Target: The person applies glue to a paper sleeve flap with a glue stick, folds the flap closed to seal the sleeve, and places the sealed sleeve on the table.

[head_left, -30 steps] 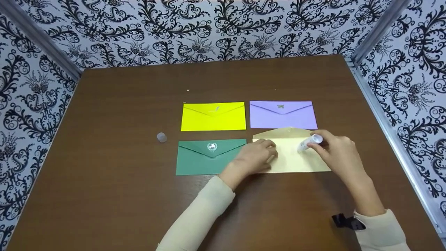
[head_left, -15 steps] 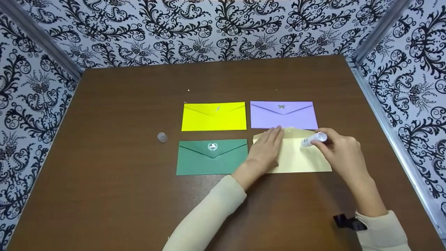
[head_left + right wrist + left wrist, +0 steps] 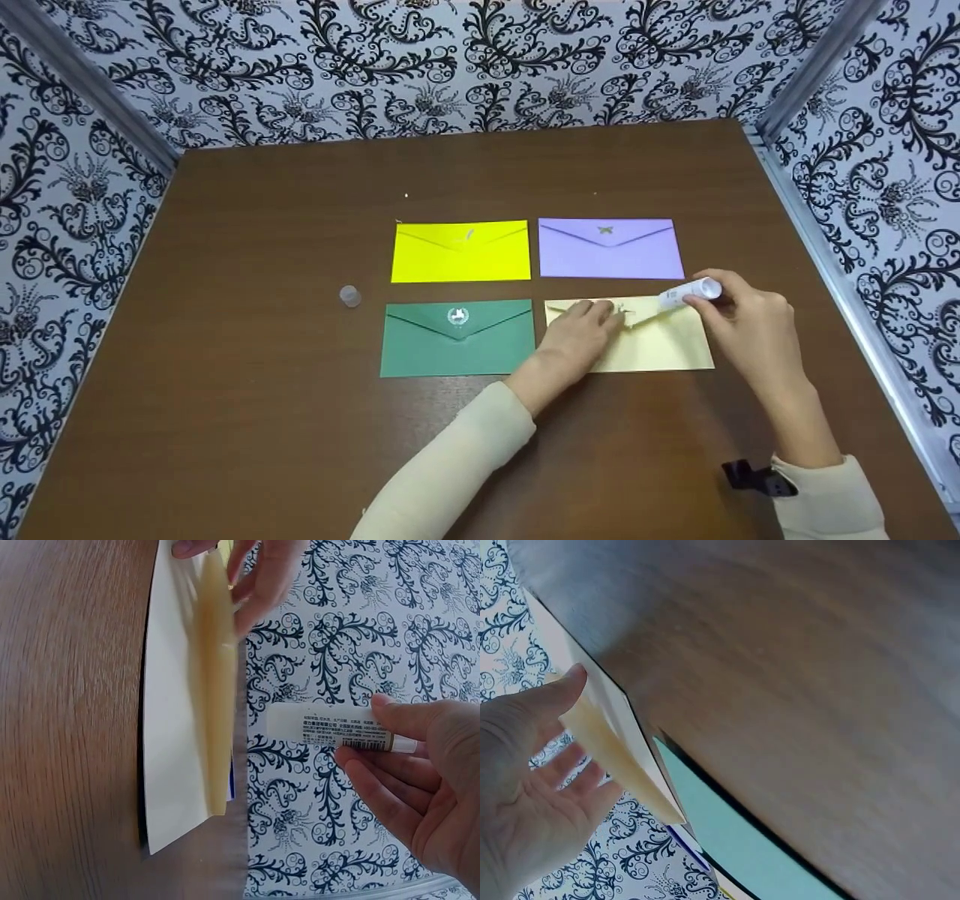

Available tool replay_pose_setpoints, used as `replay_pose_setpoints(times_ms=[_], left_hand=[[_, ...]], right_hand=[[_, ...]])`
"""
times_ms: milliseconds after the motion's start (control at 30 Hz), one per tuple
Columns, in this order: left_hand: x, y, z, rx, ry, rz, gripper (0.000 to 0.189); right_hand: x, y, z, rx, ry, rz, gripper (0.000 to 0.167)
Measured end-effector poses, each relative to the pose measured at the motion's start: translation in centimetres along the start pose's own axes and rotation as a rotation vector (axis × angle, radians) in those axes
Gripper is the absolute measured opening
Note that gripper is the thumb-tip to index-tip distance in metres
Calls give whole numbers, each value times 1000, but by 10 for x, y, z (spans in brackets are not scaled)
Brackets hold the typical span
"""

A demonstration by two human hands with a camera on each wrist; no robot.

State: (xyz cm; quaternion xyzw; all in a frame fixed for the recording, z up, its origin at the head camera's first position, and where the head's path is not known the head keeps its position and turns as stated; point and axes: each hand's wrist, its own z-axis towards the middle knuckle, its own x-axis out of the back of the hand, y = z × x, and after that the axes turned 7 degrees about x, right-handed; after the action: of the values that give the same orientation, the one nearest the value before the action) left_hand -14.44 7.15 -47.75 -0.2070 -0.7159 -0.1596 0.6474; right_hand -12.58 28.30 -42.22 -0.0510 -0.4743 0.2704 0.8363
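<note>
My left hand (image 3: 568, 346) bends the flap (image 3: 216, 712) of a pale cream envelope (image 3: 664, 351) down over its body. In the left wrist view the fingers (image 3: 570, 772) lie along the flap's outer side, with the thumb by its edge. The flap still stands somewhat raised in the right wrist view. Between thumb and fingers, my right hand (image 3: 757, 330) holds an uncapped white glue stick (image 3: 330, 726) with printed text and a barcode, tilted over the envelope's right side and apart from the paper in the right wrist view.
A green envelope (image 3: 457, 352) lies left of the cream one; a yellow envelope (image 3: 461, 262) and a purple envelope (image 3: 611, 262) lie behind. A small translucent cap (image 3: 349, 296) stands farther left on the brown table (image 3: 247, 420). Patterned panels border the table.
The left hand moved from the cream envelope's left side up to its flap and swung it down toward the body. The right hand drew the glue stick up and right.
</note>
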Motion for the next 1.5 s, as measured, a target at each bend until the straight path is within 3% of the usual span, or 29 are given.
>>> replay_pose_setpoints(times_ms=[233,433,600,967,1167,1500], left_hand=[[2,1,1,-53,-94,-30,50],[6,2,3,-53,-173,-13,52],[9,4,4,-60,-198,35,51],[15,6,1,-66,-329,23,52],[14,7,-6,-79,-380,43,76],[18,12,-3,-41,-409,79,79]], right_hand=[[-2,1,-1,-8,-7,3,29],[-3,1,-1,-13,-20,16,28],[-4,0,-2,-9,-21,28,28],[-6,1,-2,-15,-16,35,27],[-7,-1,-2,-19,-23,36,28],[-8,-1,-2,-21,-33,44,28]])
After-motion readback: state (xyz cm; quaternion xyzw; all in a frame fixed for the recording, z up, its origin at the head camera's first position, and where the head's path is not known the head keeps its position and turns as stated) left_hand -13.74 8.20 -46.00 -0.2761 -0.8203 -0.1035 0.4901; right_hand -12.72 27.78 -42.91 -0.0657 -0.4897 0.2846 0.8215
